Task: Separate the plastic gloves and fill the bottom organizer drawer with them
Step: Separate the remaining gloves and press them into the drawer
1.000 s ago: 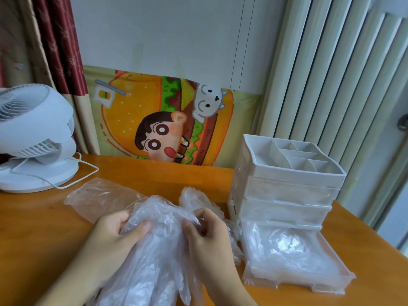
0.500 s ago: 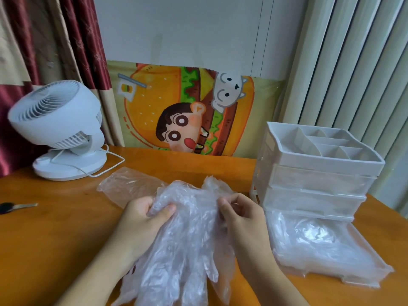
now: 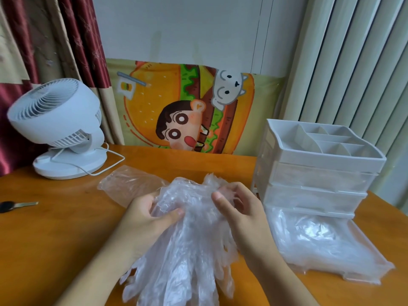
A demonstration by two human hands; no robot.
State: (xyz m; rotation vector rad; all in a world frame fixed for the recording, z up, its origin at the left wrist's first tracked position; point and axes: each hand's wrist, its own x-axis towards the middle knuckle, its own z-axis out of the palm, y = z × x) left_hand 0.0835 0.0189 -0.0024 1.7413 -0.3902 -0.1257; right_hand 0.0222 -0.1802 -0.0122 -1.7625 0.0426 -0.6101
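Head view shows bare bench (image 3: 55,235) at the lower left of the frame, out to a key (image 3: 15,205) near the left edge. At the right, the organizer (image 3: 318,171) stands with its bottom drawer (image 3: 353,271) pulled out toward the lower right, gloves lying inside. In the middle, the left hand (image 3: 146,219) has a tight grip on the bunch of plastic gloves (image 3: 187,246), thumb on top. The right hand (image 3: 240,208) pinches the bunch's top edge.

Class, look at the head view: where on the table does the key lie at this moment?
The key lies flat at the far left edge of the wooden table, in front of the white fan and left of the left hand.
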